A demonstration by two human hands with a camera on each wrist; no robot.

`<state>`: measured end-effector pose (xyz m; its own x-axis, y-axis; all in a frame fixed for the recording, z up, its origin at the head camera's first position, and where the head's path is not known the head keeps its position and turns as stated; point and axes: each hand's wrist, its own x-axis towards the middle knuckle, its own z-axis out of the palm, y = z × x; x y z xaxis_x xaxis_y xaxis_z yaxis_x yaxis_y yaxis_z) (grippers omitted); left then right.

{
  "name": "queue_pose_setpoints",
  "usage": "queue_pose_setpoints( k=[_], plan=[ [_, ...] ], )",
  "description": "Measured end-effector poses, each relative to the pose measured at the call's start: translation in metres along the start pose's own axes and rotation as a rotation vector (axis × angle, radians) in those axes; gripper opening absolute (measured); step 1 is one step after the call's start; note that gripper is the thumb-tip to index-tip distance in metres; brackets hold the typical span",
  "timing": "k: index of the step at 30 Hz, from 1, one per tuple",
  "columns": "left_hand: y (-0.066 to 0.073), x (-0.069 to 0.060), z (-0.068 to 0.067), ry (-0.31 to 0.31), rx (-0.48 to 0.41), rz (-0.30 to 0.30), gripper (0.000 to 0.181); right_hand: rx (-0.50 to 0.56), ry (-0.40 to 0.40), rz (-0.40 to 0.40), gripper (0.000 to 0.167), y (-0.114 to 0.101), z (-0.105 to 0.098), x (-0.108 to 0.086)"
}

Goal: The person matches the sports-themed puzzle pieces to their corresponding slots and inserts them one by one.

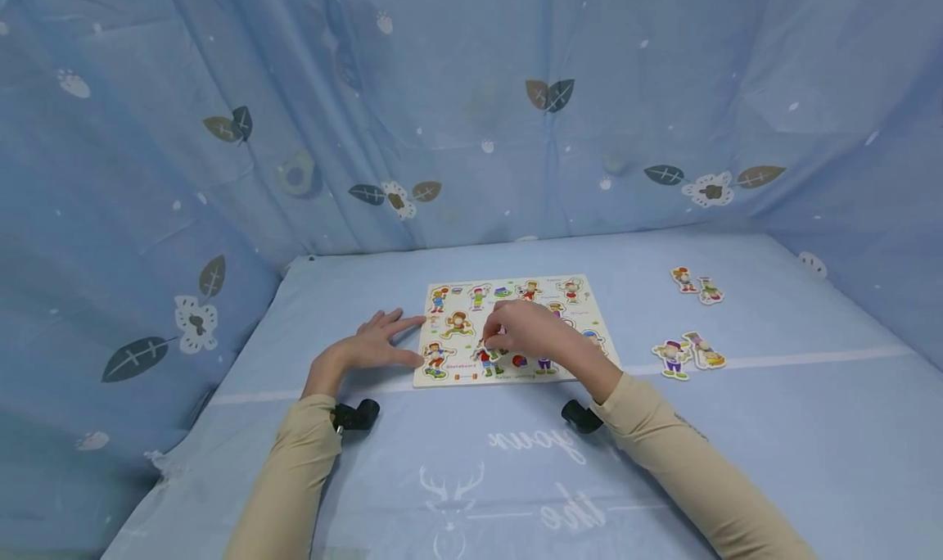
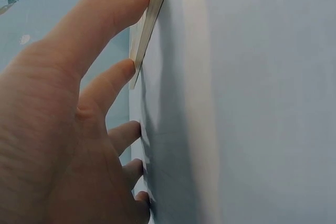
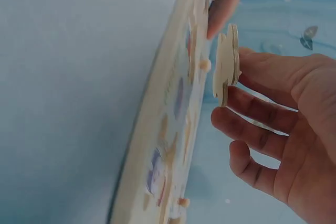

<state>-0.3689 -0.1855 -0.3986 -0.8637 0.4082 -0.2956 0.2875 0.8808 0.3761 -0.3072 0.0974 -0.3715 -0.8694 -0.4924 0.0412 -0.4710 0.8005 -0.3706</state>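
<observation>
A wooden peg puzzle board printed with children playing sports lies on the table. My right hand is over its middle and pinches a flat puzzle piece between thumb and fingers. In the right wrist view that piece hangs tilted just off the board, its plain wooden back and edge showing. At the board's left edge is my left hand, fingers spread, with thumb and index fingertip touching the rim. My right hand covers part of the board in the head view.
To the right of the board lie several loose pieces: a pair farther back and a pair nearer, one showing a child in purple trousers. Small round knobs stick up from fitted pieces. A blue curtain hangs behind the table.
</observation>
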Motion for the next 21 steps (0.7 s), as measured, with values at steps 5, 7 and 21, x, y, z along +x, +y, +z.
queue_pose_setpoints(
  k=[5, 7, 21],
  plan=[
    [0.0021, -0.0012, -0.0008, -0.002, 0.003, 0.006, 0.09, -0.017, -0.032, 0.014, 0.009, -0.0032, 0.0055, 0.0004],
    [0.0024, -0.0015, -0.0007, 0.003, 0.004, 0.005, 0.09, -0.019, -0.046, 0.017, 0.009, -0.0037, 0.0076, 0.001],
    [-0.0008, -0.0009, -0.0004, 0.005, 0.008, 0.008, 0.09, -0.025, -0.131, -0.042, 0.022, -0.0012, 0.006, -0.0006]
  ],
)
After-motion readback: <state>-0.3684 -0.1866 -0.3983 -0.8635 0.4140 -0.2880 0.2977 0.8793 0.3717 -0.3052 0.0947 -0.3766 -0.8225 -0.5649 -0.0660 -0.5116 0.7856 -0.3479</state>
